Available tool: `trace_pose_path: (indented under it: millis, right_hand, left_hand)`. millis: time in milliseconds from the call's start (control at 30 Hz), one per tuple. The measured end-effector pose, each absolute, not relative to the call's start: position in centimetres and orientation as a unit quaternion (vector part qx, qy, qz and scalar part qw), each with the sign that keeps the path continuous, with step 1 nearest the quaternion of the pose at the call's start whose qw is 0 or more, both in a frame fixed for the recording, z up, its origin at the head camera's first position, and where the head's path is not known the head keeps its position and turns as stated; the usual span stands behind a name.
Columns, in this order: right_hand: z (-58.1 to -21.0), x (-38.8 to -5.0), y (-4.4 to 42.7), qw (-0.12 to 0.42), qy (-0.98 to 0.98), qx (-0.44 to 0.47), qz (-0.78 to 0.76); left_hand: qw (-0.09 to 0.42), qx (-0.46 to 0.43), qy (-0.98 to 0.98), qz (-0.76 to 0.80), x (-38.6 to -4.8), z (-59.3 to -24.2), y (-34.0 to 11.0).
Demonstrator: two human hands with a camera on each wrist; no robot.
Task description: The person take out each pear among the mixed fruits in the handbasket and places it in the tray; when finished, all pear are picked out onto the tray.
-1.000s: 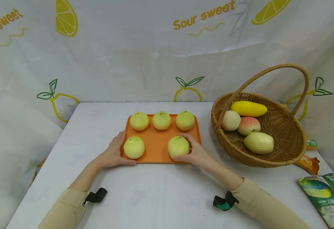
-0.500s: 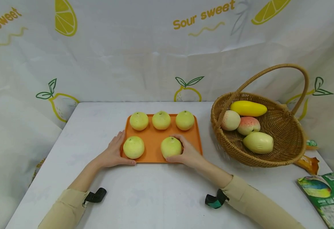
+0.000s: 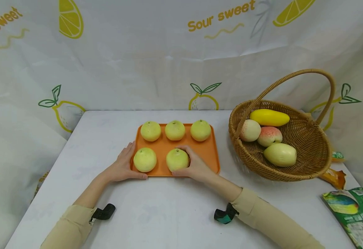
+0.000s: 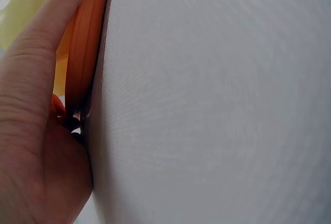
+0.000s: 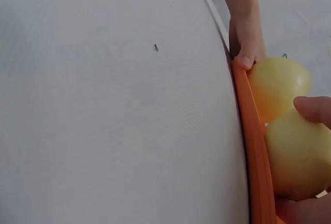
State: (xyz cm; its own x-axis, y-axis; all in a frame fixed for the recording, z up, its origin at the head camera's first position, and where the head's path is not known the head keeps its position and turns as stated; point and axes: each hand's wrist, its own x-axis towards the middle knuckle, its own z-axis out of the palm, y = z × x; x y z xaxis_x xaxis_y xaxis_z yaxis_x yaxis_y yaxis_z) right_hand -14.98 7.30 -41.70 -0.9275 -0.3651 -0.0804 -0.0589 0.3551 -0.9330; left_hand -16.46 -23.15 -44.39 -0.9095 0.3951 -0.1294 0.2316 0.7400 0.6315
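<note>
An orange tray (image 3: 205,154) lies on the white table. Along its far side sit three round yellow-green fruits (image 3: 151,131) with short stems. Another such fruit (image 3: 145,159) rests at the near left corner. Beside that corner, my left hand (image 3: 124,166) has its straight fingers along the tray's left edge and its thumb at the front rim; the left wrist view shows the thumb (image 4: 36,43) against the rim. My right hand (image 3: 197,167) grips a round yellow-green fruit (image 3: 177,160) at the tray's near middle, thumb in front and fingers behind. Its underside is hidden.
To the right stands a wicker basket (image 3: 312,148) with a tall handle, holding a yellow papaya-like fruit (image 3: 269,117), two peaches (image 3: 270,136) and a pale yellow-green fruit (image 3: 280,155). Snack packets, one green (image 3: 352,214), lie near the right edge. A lemon-print cloth (image 3: 137,62) hangs behind.
My right hand has moved left along the tray's front with the fruit in its grip, bringing it nearer the near left fruit. My left hand stays at the tray's corner.
</note>
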Motion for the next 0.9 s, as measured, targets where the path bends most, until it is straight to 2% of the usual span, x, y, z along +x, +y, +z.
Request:
trace_pose_path:
  millis: [633,900]
  right_hand:
    - [-42.7,-15.6,6.7,0.121,0.816,-0.189,-0.533]
    - [-42.4,-16.0,8.2,0.177,0.79,-0.216,-0.545]
  left_hand:
    - [0.128,0.169,0.923,0.321,-16.5,-44.4,-23.2]
    - [0.126,0.172,0.922,0.323,-16.5,-44.4,-23.2]
